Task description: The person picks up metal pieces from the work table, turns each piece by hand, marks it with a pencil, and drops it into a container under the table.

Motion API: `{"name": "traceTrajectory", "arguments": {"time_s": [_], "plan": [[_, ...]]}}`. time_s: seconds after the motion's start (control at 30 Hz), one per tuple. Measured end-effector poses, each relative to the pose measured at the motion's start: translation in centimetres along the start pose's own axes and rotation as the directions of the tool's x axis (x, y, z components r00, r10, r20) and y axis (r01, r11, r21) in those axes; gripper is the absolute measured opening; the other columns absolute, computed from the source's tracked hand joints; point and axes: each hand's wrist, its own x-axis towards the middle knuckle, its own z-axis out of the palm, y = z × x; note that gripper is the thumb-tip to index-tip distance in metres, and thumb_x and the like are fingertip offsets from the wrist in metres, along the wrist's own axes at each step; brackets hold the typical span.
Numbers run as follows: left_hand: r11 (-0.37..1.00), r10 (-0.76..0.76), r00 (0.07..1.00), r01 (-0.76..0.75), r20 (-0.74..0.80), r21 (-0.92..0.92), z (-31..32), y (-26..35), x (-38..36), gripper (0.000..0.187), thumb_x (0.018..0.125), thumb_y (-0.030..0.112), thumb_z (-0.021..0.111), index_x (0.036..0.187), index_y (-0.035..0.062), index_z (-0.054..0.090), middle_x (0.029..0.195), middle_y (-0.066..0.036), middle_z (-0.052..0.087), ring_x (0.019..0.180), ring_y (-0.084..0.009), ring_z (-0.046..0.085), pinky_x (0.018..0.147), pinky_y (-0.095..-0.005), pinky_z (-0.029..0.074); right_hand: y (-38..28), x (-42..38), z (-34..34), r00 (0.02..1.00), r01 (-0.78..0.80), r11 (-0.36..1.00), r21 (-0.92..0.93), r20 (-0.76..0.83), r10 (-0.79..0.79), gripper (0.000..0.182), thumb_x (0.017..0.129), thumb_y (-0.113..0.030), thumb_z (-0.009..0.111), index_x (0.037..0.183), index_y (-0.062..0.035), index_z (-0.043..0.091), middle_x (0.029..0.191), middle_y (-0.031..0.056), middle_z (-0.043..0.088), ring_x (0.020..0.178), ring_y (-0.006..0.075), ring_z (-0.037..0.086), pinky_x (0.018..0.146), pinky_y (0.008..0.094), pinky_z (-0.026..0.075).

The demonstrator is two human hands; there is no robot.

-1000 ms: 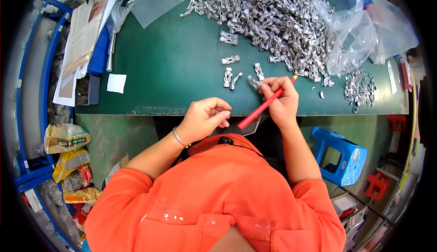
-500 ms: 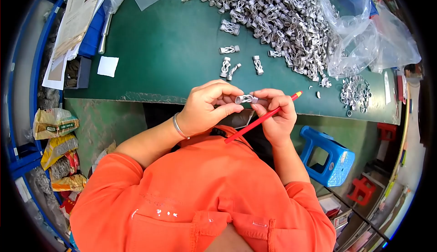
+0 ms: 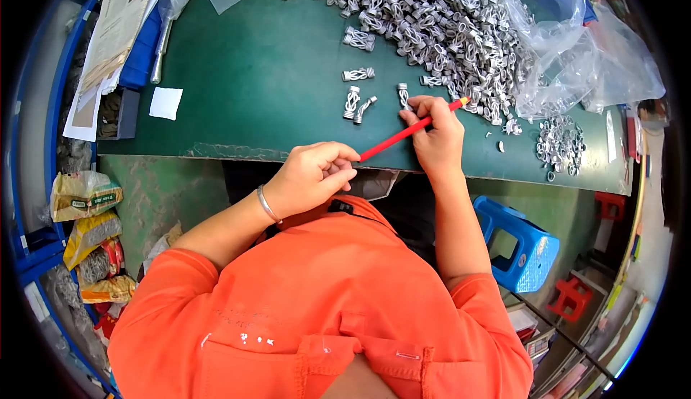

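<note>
My right hand (image 3: 437,138) holds a red pencil (image 3: 399,137) slanting down to the left, while its thumb and fingertips touch a grey twisted metal piece (image 3: 403,96) on the green table (image 3: 245,75). Over the table's front edge, my left hand (image 3: 317,176) is closed, its fingers curled in; what they hold, if anything, is hidden. A metal bracelet is on that wrist. Several similar pieces lie loose left of my right hand, one of them (image 3: 351,102) upright in view. Behind them spreads a large heap of such pieces (image 3: 446,24).
Clear plastic bags (image 3: 554,60) and a small pile of metal rings (image 3: 560,145) are at the right. Papers (image 3: 108,53), a grey box (image 3: 128,114) and a white square (image 3: 165,103) sit at the left. A blue stool (image 3: 529,248) stands below right.
My right hand has moved up from my left hand to a piece on the table, carrying the pencil. The piece held between both hands is no longer visible; my left hand has moved slightly left and down.
</note>
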Motion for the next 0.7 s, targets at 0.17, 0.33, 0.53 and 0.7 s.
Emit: {"name": "traceTrajectory", "arguments": {"time_s": [0.17,0.33,0.53,0.7], "plan": [[0.997,-0.033,0.999,0.032,-0.013,-0.070,-0.5,0.0,0.6,0.015,0.086,0.000,0.058,0.101,-0.0053,0.058,0.084,-0.007,0.063,0.072,-0.0120,0.066,0.064,-0.0227,0.054,0.1,-0.4,-0.2,0.913,-0.357,0.741,0.569,0.045,0.405,0.020,0.082,0.004,0.064,0.079,-0.0022,0.045,0.085,0.0140,0.065,0.069,0.0170,0.063,0.059,0.0264,0.051],[0.938,-0.039,0.998,0.020,-0.047,-0.345,0.5,0.9,1.7,0.027,0.087,0.000,0.058,0.113,-0.0057,0.052,0.090,-0.009,0.060,0.076,-0.0137,0.064,0.068,-0.0240,0.054,-1.8,-1.6,-1.2,0.804,-0.505,0.223,0.834,0.359,0.475,0.020,0.085,0.008,0.056,0.085,-0.0055,0.041,0.092,0.0184,0.063,0.071,0.0209,0.066,0.054,0.0237,0.052],[0.904,0.090,0.995,-0.097,-0.036,-0.416,0.8,1.4,2.2,0.028,0.088,0.000,0.059,0.114,-0.0072,0.052,0.093,-0.010,0.060,0.080,-0.0148,0.064,0.070,-0.0251,0.054,-3.5,-3.5,-0.9,0.918,-0.383,0.488,0.784,0.266,0.293,0.026,0.082,0.011,0.059,0.083,-0.0059,0.039,0.099,0.0184,0.062,0.080,0.0150,0.062,0.066,0.0241,0.054],[0.915,0.044,0.996,-0.071,-0.076,-0.398,0.8,1.5,1.8,0.023,0.086,-0.003,0.059,0.109,-0.0071,0.054,0.092,-0.010,0.063,0.079,-0.0143,0.064,0.072,-0.0255,0.054,-4.4,-3.5,-1.5,0.898,-0.403,0.418,0.814,0.263,0.354,0.023,0.084,0.007,0.059,0.084,-0.0046,0.039,0.091,0.0186,0.062,0.071,0.0164,0.064,0.056,0.0226,0.052]]}}
